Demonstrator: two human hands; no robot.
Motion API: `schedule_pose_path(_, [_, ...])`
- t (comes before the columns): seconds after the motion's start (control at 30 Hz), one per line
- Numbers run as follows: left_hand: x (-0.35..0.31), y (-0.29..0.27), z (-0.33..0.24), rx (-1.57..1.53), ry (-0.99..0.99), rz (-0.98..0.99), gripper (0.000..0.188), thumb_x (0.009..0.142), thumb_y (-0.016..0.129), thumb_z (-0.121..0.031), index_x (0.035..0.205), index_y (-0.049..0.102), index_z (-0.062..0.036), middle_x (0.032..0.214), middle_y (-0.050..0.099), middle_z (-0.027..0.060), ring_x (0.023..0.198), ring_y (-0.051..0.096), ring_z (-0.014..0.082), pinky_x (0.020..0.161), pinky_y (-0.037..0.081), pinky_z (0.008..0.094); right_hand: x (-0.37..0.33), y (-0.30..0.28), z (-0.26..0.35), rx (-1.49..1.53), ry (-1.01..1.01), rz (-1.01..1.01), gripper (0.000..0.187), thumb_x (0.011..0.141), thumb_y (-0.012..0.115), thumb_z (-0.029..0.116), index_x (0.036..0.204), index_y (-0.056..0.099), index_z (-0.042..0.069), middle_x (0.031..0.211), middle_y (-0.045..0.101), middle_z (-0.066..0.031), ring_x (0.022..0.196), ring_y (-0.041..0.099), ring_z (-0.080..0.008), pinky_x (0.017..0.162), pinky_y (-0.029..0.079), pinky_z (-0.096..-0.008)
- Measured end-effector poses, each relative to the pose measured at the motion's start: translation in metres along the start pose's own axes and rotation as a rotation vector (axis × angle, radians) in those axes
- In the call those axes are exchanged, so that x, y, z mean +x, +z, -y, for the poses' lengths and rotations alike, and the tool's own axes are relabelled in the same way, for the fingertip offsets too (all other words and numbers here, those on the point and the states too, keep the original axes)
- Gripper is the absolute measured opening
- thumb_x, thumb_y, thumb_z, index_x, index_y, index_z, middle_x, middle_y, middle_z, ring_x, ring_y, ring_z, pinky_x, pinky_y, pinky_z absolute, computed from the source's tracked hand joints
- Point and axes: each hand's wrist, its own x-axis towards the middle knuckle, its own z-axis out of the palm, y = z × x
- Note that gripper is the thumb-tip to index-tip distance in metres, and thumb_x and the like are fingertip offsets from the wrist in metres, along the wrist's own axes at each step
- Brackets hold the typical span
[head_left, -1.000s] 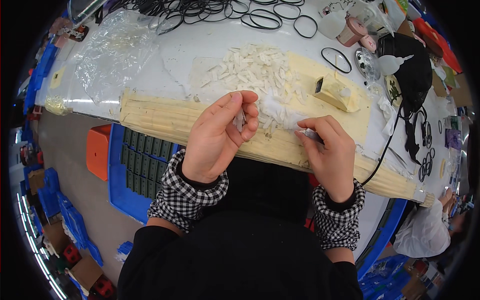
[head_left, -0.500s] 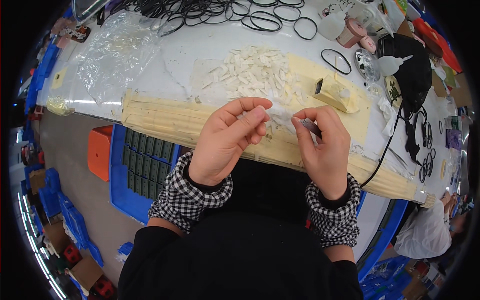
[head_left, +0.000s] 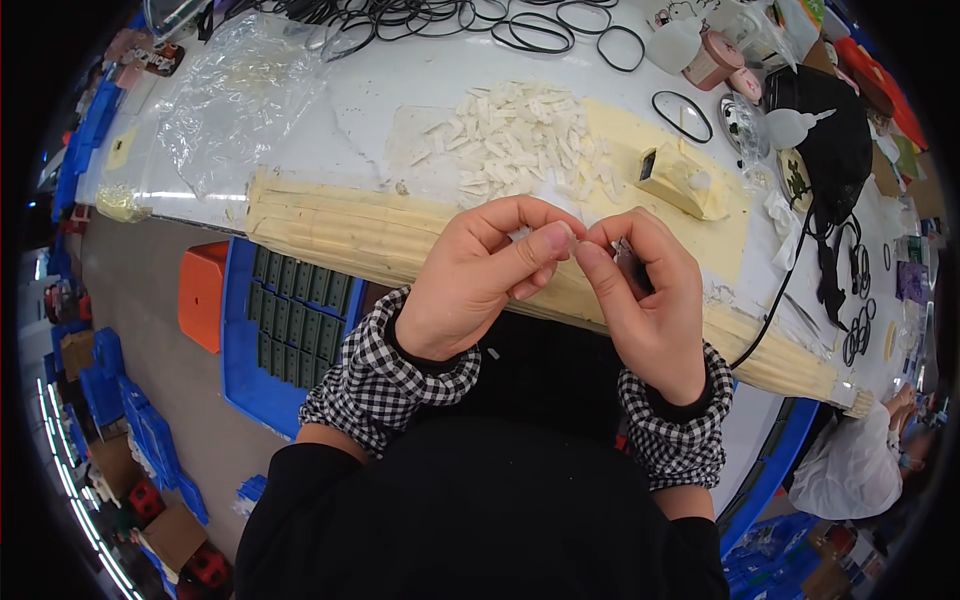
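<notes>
Fingers [head_left: 522,210] of the left hand [head_left: 450,290] bend in toward the thumb, the tips drawn close together above the worktop's near edge; I cannot tell whether they pinch something small. Their tips come right beside those of the right hand [head_left: 655,305], whose thumb and forefinger also draw close. In the crook of the right hand sits a shiny dark piece [head_left: 630,266], held by the curled fingers and partly hidden.

Beyond the hands, a pile of white strips [head_left: 530,140] lies on the worktop [head_left: 345,120], inward from its near edge. Some strips spread onto a cream sheet [head_left: 722,245] to the right, which carries a cream block [head_left: 690,182]. Cream padding [head_left: 330,216] covers the near edge.

Black rings [head_left: 535,32] gather along the far edge, and a single black ring [head_left: 682,117] lies beyond the cream block. A crumpled clear bag [head_left: 240,95] rests toward the left end. Below the near edge, on the left, a blue tray [head_left: 238,345] holds dark green blocks [head_left: 300,320], with an orange stool [head_left: 200,300] beside it.
</notes>
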Motion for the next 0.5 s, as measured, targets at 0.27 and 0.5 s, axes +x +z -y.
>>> schedule_pose_path(0.27, [0.004,-0.009,0.003,-0.051,0.020,0.078,0.017,0.096,0.055,-0.020,0.096,0.057,-0.0029,0.078,0.052,-0.0021,0.066,0.038,0.0039,0.061,0.034,0.0184,0.001,-0.004,0.002,0.198,0.115,0.121,0.011,0.085,0.065,0.009,0.088,0.059,0.001,0.068,0.051,0.0023,0.058,0.039,-0.0032,0.051,0.031,-0.0187])
schedule_pose_path(0.5, [0.004,-0.007,0.001,-0.122,-0.040,0.078,0.020,0.097,0.053,-0.023,0.093,0.057,-0.0033,0.077,0.050,-0.0033,0.064,0.038,0.0029,0.059,0.033,0.0169,0.002,0.001,-0.005,-0.392,-0.385,-0.033,0.027,0.079,0.071,0.029,0.085,0.057,0.006,0.070,0.054,-0.0054,0.055,0.051,-0.0197,0.049,0.041,-0.0315])
